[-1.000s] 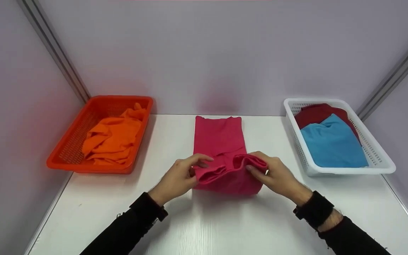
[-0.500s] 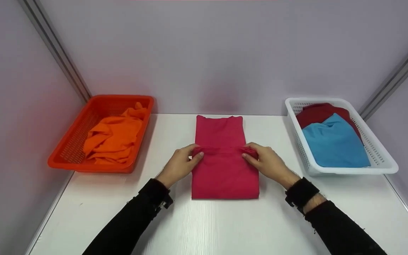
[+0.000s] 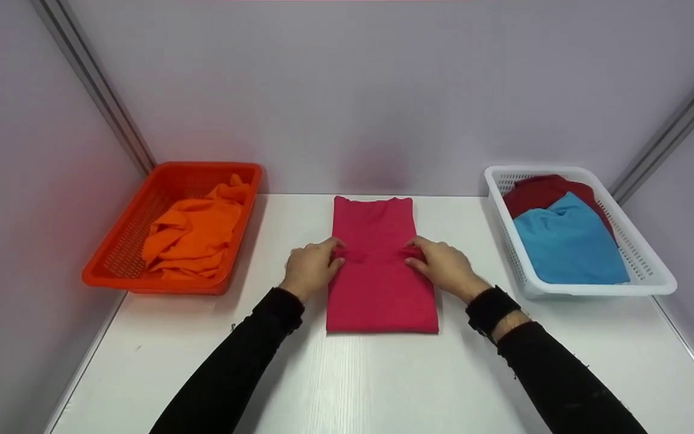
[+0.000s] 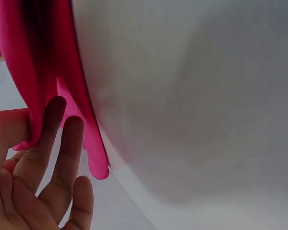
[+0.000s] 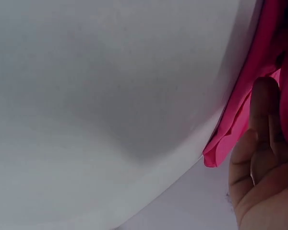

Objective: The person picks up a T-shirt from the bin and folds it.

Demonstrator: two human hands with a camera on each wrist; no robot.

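Observation:
A pink-red garment (image 3: 383, 295), folded into a long strip, lies on the white table in the head view. My left hand (image 3: 312, 268) pinches the left side of its folded-over edge. In the left wrist view, thumb and index finger of the left hand (image 4: 43, 163) hold a fold of the pink cloth (image 4: 19, 62), with the other fingers behind it. On the opposite side my right hand (image 3: 445, 269) pinches the same edge. The right wrist view shows the right hand (image 5: 264, 163) with fingers under the cloth (image 5: 230, 129); its thumb tip is out of sight there.
An orange basket (image 3: 106, 274) with a crumpled orange garment (image 3: 196, 235) stands at the left. At the right, a white basket (image 3: 654, 280) holds a blue garment (image 3: 570, 247) over a dark red one (image 3: 543, 193). Pale walls (image 3: 299, 96) enclose the white table (image 3: 347, 386).
The garment's near end was bunched up in the hands; it now lies folded over, flat and away from me. Both hands have moved slightly forward and closer together with the folded edge.

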